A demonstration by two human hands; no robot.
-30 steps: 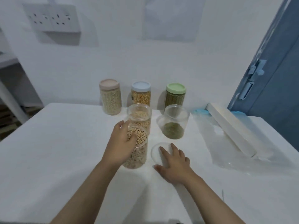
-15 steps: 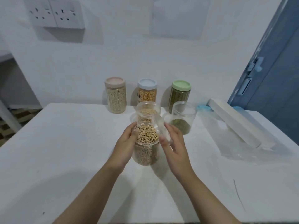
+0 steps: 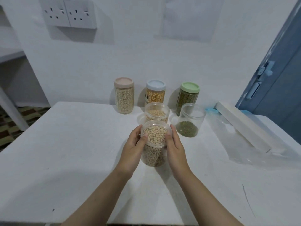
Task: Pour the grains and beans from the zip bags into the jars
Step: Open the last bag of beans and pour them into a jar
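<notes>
Fingers (image 3: pixel 143 138) of both our left hand (image 3: pixel 132 151) and right hand (image 3: pixel 175 148) curl round the clear lid (image 3: pixel 155 135) on the bean jar (image 3: pixel 153 154); we should seat it level, then twist gently.

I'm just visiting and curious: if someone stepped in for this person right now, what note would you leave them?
Left hand and right hand both grip the near jar of pale beans from either side; a clear lid seems to sit on its mouth, seating unclear.
Behind it stands a second pale-bean jar; to the right an open jar holds only a shallow layer of green beans.
Three capped, filled jars line the wall: pink lid, blue lid, green lid.
Clear zip bags lie flat at right.
Likely left: closing the jars.
</notes>
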